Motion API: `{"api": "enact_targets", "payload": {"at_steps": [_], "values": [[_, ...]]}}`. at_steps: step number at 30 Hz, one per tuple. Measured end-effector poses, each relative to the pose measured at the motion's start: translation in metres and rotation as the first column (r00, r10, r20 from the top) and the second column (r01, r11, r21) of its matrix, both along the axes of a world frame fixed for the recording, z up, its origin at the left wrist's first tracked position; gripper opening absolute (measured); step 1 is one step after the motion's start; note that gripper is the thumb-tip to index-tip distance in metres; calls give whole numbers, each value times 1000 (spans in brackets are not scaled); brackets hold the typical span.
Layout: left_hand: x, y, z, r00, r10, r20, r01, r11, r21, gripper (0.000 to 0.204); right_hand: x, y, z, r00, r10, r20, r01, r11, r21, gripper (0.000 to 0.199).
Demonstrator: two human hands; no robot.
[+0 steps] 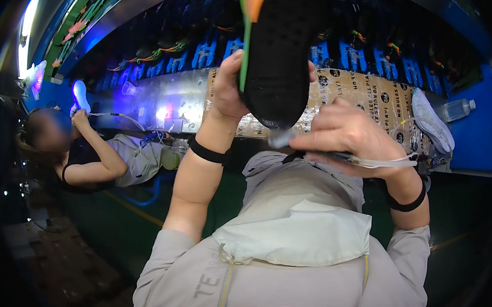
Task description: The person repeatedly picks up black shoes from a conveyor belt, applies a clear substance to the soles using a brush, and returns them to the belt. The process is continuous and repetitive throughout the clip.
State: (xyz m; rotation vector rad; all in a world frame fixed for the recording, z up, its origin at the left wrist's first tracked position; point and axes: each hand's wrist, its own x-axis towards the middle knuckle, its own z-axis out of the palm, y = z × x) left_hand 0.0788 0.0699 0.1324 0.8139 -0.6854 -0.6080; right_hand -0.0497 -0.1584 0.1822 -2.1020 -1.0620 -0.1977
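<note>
A bright strip light (30, 19) glows at left, blue panelling (474, 148) at right, dark green floor (112, 224) below.

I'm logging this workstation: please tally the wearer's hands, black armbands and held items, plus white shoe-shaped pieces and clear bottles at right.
Hands: 2 (left hand, right hand)
Black armbands: 2
Black shoe-shaped piece, held: 1
Slim tool, held: 1
White shoe-shaped piece: 1
Clear bottle: 1
Total: 8

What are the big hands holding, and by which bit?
Left hand: black sole-shaped piece, by its sides. Right hand: blurred brush-like tool, by its handle.
</note>
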Motion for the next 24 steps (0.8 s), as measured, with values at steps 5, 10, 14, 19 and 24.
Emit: {"api": "enact_targets", "payload": {"at_steps": [5,10,14,19,24], "values": [[8,-1,13,999,-53,12,51,994,100,85,-1,-7,0,989,-52,-137,58,997,42,36],[23,2,-4,984,-130,-125,145,983,114,54,0,-8,9,996,47,-78,-50,998,-28,37],[30,-3,3,968,-155,-199,197,957,215,48,1,-7,2,997,-43,58,53,979,-195,38],[29,-6,8,975,-68,-211,154,894,421,43,-2,-7,9,997,66,-42,-71,987,-144,38],[30,-7,13,977,-79,-198,168,858,485,42,2,-5,0,998,49,30,-40,969,-244,36]]}}
